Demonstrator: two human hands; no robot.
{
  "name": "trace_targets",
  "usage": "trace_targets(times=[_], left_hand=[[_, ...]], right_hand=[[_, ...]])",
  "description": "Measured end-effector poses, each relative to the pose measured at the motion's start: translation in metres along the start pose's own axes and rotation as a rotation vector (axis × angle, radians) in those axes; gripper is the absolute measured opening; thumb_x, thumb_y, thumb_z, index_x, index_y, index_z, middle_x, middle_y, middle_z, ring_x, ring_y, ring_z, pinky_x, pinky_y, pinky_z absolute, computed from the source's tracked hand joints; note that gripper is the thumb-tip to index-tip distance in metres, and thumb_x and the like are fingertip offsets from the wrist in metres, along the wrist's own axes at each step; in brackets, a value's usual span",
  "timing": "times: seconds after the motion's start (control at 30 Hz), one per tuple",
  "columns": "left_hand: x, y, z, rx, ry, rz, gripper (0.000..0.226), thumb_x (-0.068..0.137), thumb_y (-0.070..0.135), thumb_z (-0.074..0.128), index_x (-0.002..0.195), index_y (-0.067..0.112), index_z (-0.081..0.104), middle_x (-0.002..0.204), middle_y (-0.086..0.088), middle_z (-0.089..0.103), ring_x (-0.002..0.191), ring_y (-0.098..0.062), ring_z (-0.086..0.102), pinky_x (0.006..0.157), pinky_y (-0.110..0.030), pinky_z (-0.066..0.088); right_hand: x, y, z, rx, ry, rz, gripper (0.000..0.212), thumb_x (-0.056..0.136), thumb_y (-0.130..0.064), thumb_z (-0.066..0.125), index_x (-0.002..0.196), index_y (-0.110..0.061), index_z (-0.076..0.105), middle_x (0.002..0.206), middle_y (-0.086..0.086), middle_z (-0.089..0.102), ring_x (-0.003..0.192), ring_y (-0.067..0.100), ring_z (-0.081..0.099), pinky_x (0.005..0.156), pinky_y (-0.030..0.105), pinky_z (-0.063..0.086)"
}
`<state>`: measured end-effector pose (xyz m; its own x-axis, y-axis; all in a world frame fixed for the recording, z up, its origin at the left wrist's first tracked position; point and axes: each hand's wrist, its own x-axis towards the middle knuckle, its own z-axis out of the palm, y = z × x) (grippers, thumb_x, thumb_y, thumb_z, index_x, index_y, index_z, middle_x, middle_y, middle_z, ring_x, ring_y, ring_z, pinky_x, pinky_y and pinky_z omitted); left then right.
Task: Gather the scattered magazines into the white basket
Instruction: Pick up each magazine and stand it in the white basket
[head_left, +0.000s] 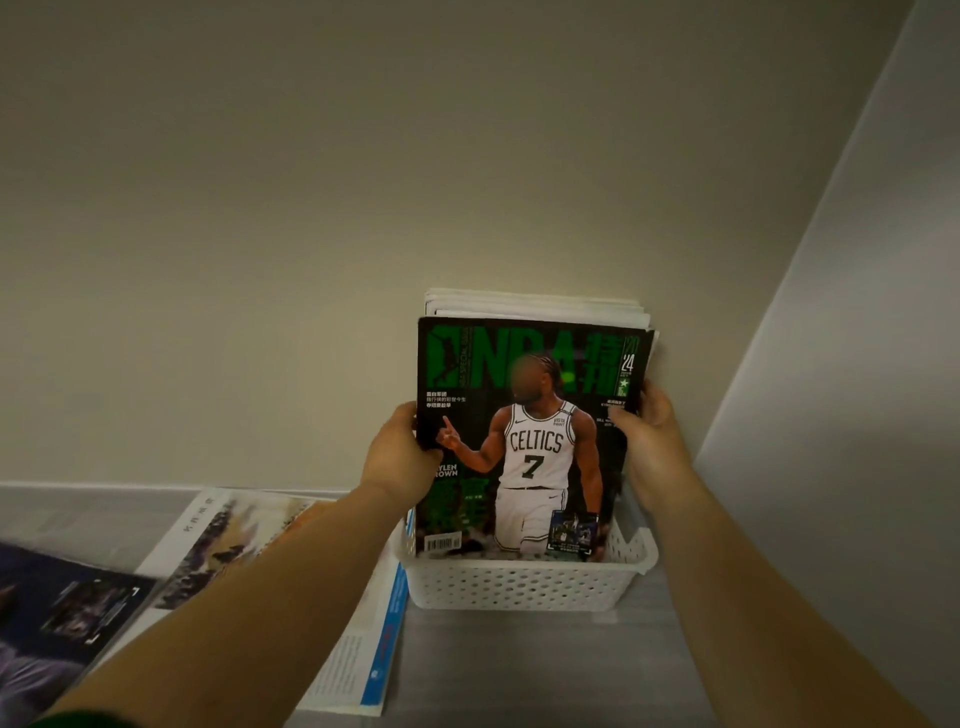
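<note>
We saw a plain beige painted wall (260, 208) rising behind a grey, faintly grained tabletop (519, 670). On the right, a paler grey-white side wall (857, 312) met the beige one at a corner.

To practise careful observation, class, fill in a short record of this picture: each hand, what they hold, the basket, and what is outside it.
left hand: grips the basketball magazine by its left edge
right hand: grips its right edge
basketball magazine: upright, lower end inside the white basket
behind it: more magazines, upright
outside, left of the basket: pale magazine, dark magazine, blue-edged magazine, lying flat
</note>
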<state>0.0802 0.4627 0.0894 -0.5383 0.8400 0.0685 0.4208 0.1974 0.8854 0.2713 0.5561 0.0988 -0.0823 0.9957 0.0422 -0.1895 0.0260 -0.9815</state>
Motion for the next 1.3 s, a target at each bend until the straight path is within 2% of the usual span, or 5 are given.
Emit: trace_targets(times=[0.33,0.6,0.73,1.07,1.3], left_hand=[[0.009,-0.017,-0.003,0.393,0.182,0.247,0.024,0.089,0.012,0.044,0.106,0.010,0.062,0.102,-0.015,0.069,0.081,-0.028,0.059,0.062,-0.027,0.038],[0.014,-0.025,-0.010,0.137,0.214,0.230,0.019,0.081,0.006,0.060,0.099,0.003,0.064,0.102,-0.018,0.069,0.095,-0.031,0.063,0.079,-0.026,0.042],[0.019,-0.012,-0.005,-0.232,-0.014,0.060,0.068,0.082,0.005,0.058,0.138,0.014,0.021,0.142,-0.005,0.037,0.131,-0.024,0.034,0.099,-0.032,0.038],[0.014,-0.003,0.015,-0.473,-0.080,0.251,0.058,0.079,-0.015,0.048,0.101,0.036,0.031,0.092,0.015,0.049,0.084,0.005,0.050,0.057,0.001,0.045],[0.021,0.000,0.002,-0.297,-0.133,0.226,0.050,0.086,-0.002,0.047,0.130,0.013,0.029,0.103,0.006,0.048,0.103,-0.013,0.045,0.058,-0.004,0.044]], right_hand=[[0.004,0.021,-0.010,-0.047,-0.033,0.088,0.042,0.090,0.001,0.040,0.129,-0.014,0.042,0.115,0.006,0.057,0.093,0.019,0.058,0.080,0.034,0.046],[0.007,0.031,-0.014,-0.031,-0.159,0.043,0.048,0.086,0.003,0.042,0.123,-0.028,0.044,0.100,-0.009,0.063,0.083,0.001,0.066,0.064,0.020,0.053],[0.009,0.023,-0.005,-0.109,-0.097,0.002,0.056,0.081,0.002,0.048,0.128,-0.028,0.041,0.098,-0.007,0.064,0.088,0.011,0.063,0.067,0.028,0.050],[0.001,0.019,-0.002,-0.168,-0.080,-0.014,0.049,0.077,0.006,0.046,0.117,-0.022,0.051,0.083,-0.009,0.065,0.063,-0.003,0.066,0.046,0.013,0.049],[0.000,0.018,0.007,-0.222,-0.053,0.013,0.053,0.079,0.007,0.046,0.124,-0.021,0.045,0.088,-0.008,0.061,0.079,0.006,0.060,0.058,0.022,0.045]])
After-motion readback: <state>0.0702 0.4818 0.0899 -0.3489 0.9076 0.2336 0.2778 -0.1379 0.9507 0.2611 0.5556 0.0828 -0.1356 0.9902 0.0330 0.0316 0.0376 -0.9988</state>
